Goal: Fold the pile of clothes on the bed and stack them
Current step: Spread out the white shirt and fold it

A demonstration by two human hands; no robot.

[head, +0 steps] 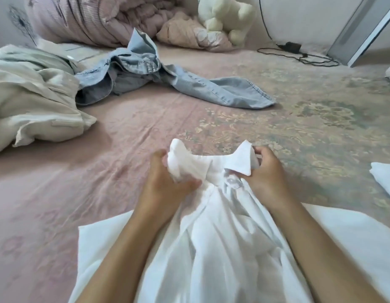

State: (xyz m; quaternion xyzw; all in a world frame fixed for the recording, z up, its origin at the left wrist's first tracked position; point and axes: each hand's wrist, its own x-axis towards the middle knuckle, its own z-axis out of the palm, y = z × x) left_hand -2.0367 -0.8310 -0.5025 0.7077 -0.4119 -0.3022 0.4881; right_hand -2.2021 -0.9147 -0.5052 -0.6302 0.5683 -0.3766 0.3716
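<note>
My left hand (pixel 165 171) grips a bunched wad of the white collared shirt (pixel 211 248) at its neck while my right hand (pixel 264 171) pinches the collar point, the shirt draped toward me on the pink bed (pixel 102 171), with light-blue jeans (pixel 167 79) and cream clothes (pixel 32 101) lying beyond.

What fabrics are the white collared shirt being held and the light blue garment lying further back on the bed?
White collared shirt: looks like thin woven cotton or a cotton blend, matte, slightly sheer; it falls in soft, fine pleats. Both hands grip its collar: left hand, right hand. Light blue garment: likely washed denim, with heavier stitched seams and a faded surface.
</note>
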